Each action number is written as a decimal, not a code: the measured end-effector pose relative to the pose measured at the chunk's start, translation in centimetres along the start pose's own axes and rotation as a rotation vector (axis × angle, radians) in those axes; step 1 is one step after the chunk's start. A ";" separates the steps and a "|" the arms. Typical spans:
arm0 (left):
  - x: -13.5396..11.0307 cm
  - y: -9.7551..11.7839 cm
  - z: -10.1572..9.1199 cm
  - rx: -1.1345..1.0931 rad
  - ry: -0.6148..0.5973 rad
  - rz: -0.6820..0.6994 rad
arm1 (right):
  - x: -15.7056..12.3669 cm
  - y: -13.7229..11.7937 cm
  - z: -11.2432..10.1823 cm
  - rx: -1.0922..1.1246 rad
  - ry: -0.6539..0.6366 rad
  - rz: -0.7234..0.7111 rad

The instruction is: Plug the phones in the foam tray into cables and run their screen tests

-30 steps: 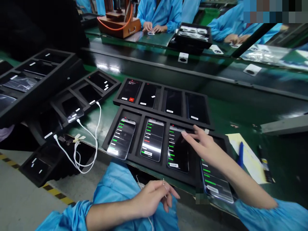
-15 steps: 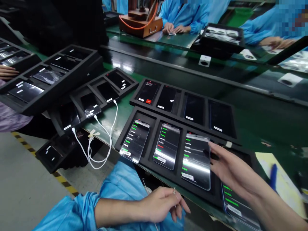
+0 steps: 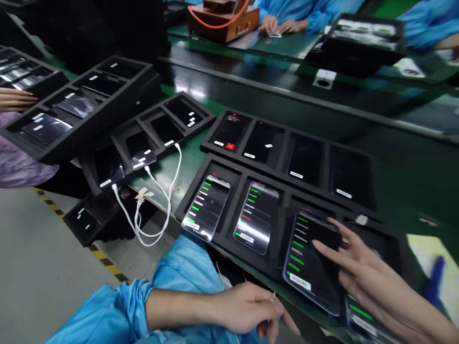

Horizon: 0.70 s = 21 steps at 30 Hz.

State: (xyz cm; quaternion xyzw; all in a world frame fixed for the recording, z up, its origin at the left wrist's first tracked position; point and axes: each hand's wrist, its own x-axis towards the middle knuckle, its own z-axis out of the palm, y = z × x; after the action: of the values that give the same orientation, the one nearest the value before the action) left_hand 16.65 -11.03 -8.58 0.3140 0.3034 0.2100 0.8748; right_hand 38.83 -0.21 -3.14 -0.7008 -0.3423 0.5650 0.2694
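Observation:
My right hand [image 3: 362,267] grips a smartphone [image 3: 308,253] by its right side, with one finger lying over the screen. The phone sits tilted and partly out of its slot, showing a list of green and white lines. My left hand [image 3: 251,306] hangs loosely before the tray's front edge, index finger stretched out and the others bent. A small ring-like metal piece shows at its fingers; nothing else is visible in it. Two more lit phones, a left one [image 3: 208,205] and a middle one [image 3: 257,215], lie in the black foam tray [image 3: 229,227]. Another phone [image 3: 362,315] is partly hidden under my right arm.
Behind stands a second tray [image 3: 272,165] of phones. White charging cables [image 3: 168,210] run to phones in a left tray [image 3: 132,129]. A paper [image 3: 450,267] with a blue pen [image 3: 435,282] lies at right. A co-worker's hand [image 3: 16,98] is at far left; other people work opposite.
My right hand has taken hold of the third phone and shifted it out of its slot toward me, tilting it. My left hand has barely moved. The view has turned slightly.

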 end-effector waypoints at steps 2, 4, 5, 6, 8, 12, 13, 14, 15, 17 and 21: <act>0.1 0.6 0.0 0.025 -0.035 0.001 | -0.2 0.3 0.0 -0.064 -0.086 -0.003; 0.2 1.0 0.0 0.063 -0.066 -0.026 | -0.1 0.5 0.1 -0.141 -0.104 -0.089; 0.2 1.2 0.0 0.086 -0.078 -0.048 | 0.0 0.6 0.2 -0.190 -0.085 -0.139; 0.3 1.3 0.0 0.108 -0.084 -0.069 | 0.2 0.5 0.2 -0.257 -0.052 -0.183; 0.4 1.4 0.1 0.134 -0.082 -0.101 | 0.7 0.3 0.0 -0.440 0.036 -0.265; 0.8 0.6 0.4 0.113 -0.066 -0.102 | 1.7 -0.9 -0.4 -0.791 0.100 -0.535; 0.9 0.3 0.4 0.098 -0.058 -0.091 | 1.9 -1.2 -0.5 -0.844 0.077 -0.607; 1.0 0.0 0.4 0.080 -0.044 -0.078 | 2.1 -1.4 -0.5 -0.881 0.041 -0.661; 1.1 -0.3 0.4 0.062 -0.027 -0.064 | 2.3 -1.7 -0.6 -0.901 0.001 -0.694; 1.3 -0.7 0.4 0.034 0.002 -0.043 | 2.7 -2.0 -0.9 -0.911 -0.080 -0.702; 1.3 -0.8 0.6 0.029 0.015 -0.045 | 3.4 -2.2 -1.6 -0.919 -0.169 -0.682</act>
State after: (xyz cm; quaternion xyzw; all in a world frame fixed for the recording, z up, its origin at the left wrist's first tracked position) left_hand 18.18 -11.09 -9.25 0.3184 0.3200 0.1882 0.8723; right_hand 40.45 3.81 -3.15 -0.5485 -0.7793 0.2935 0.0761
